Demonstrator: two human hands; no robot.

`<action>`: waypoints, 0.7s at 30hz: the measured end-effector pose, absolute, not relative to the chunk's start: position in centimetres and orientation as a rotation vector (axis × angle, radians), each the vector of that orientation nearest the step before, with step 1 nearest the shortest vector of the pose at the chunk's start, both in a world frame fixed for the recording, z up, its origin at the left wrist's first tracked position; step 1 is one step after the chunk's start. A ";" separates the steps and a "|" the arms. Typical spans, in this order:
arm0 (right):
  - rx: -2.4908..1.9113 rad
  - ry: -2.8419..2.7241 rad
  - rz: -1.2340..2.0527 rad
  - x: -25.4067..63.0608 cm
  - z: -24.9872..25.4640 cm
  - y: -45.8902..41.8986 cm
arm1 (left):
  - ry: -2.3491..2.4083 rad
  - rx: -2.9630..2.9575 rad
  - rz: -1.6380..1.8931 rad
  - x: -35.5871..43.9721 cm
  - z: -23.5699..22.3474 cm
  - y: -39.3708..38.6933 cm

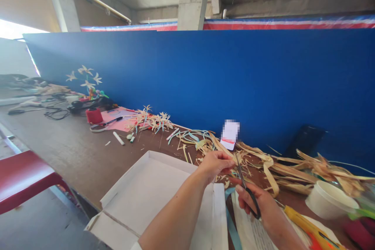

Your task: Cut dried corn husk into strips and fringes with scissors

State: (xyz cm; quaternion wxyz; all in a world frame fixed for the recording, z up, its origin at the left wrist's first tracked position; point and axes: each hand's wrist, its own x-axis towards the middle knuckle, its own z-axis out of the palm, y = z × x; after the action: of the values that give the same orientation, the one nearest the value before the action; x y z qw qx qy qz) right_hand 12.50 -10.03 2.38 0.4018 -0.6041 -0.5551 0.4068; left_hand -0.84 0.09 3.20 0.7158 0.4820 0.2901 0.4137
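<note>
My left hand [215, 164] reaches over the white cardboard box lid with thumb and fingers pinched together. What it pinches is too small to make out. Black-handled scissors [244, 181] are in my right hand [262, 205], fingers through the loops, blades pointing up beside my left fingertips. Pale dried-husk strips [271, 170] and small trimmings lie on the table just beyond both hands. Under my left forearm rests the open white box [146, 187]. A printed paper sheet [249, 226] and a light-blue ribbon [232, 222] lie below my right hand.
A white paper tub [329, 199] and a yellow hot-glue gun [307, 228] are at the right. Husk flowers [146, 119], a white marker [118, 138] and pink paper [118, 124] lie left. A blue partition [190, 78] backs the table; a red chair [23, 177] stands left.
</note>
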 end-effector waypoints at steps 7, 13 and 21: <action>-1.546 -1.412 1.030 12.5 2.2 -9.8 | 0.625 1.012 0.925 -0.7 3.0 0.2; -1.548 -1.415 1.031 12.6 2.2 -9.8 | 0.630 0.999 0.918 -0.8 3.3 0.1; -1.538 -1.415 1.023 12.4 2.1 -9.7 | 0.634 0.984 0.907 -0.8 3.4 0.0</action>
State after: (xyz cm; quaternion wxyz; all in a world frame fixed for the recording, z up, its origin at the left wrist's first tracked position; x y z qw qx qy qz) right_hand 12.42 -9.67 2.15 0.3963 -0.6068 -0.5584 0.4036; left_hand -0.79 0.01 3.41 0.7383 0.4481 0.2888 0.4131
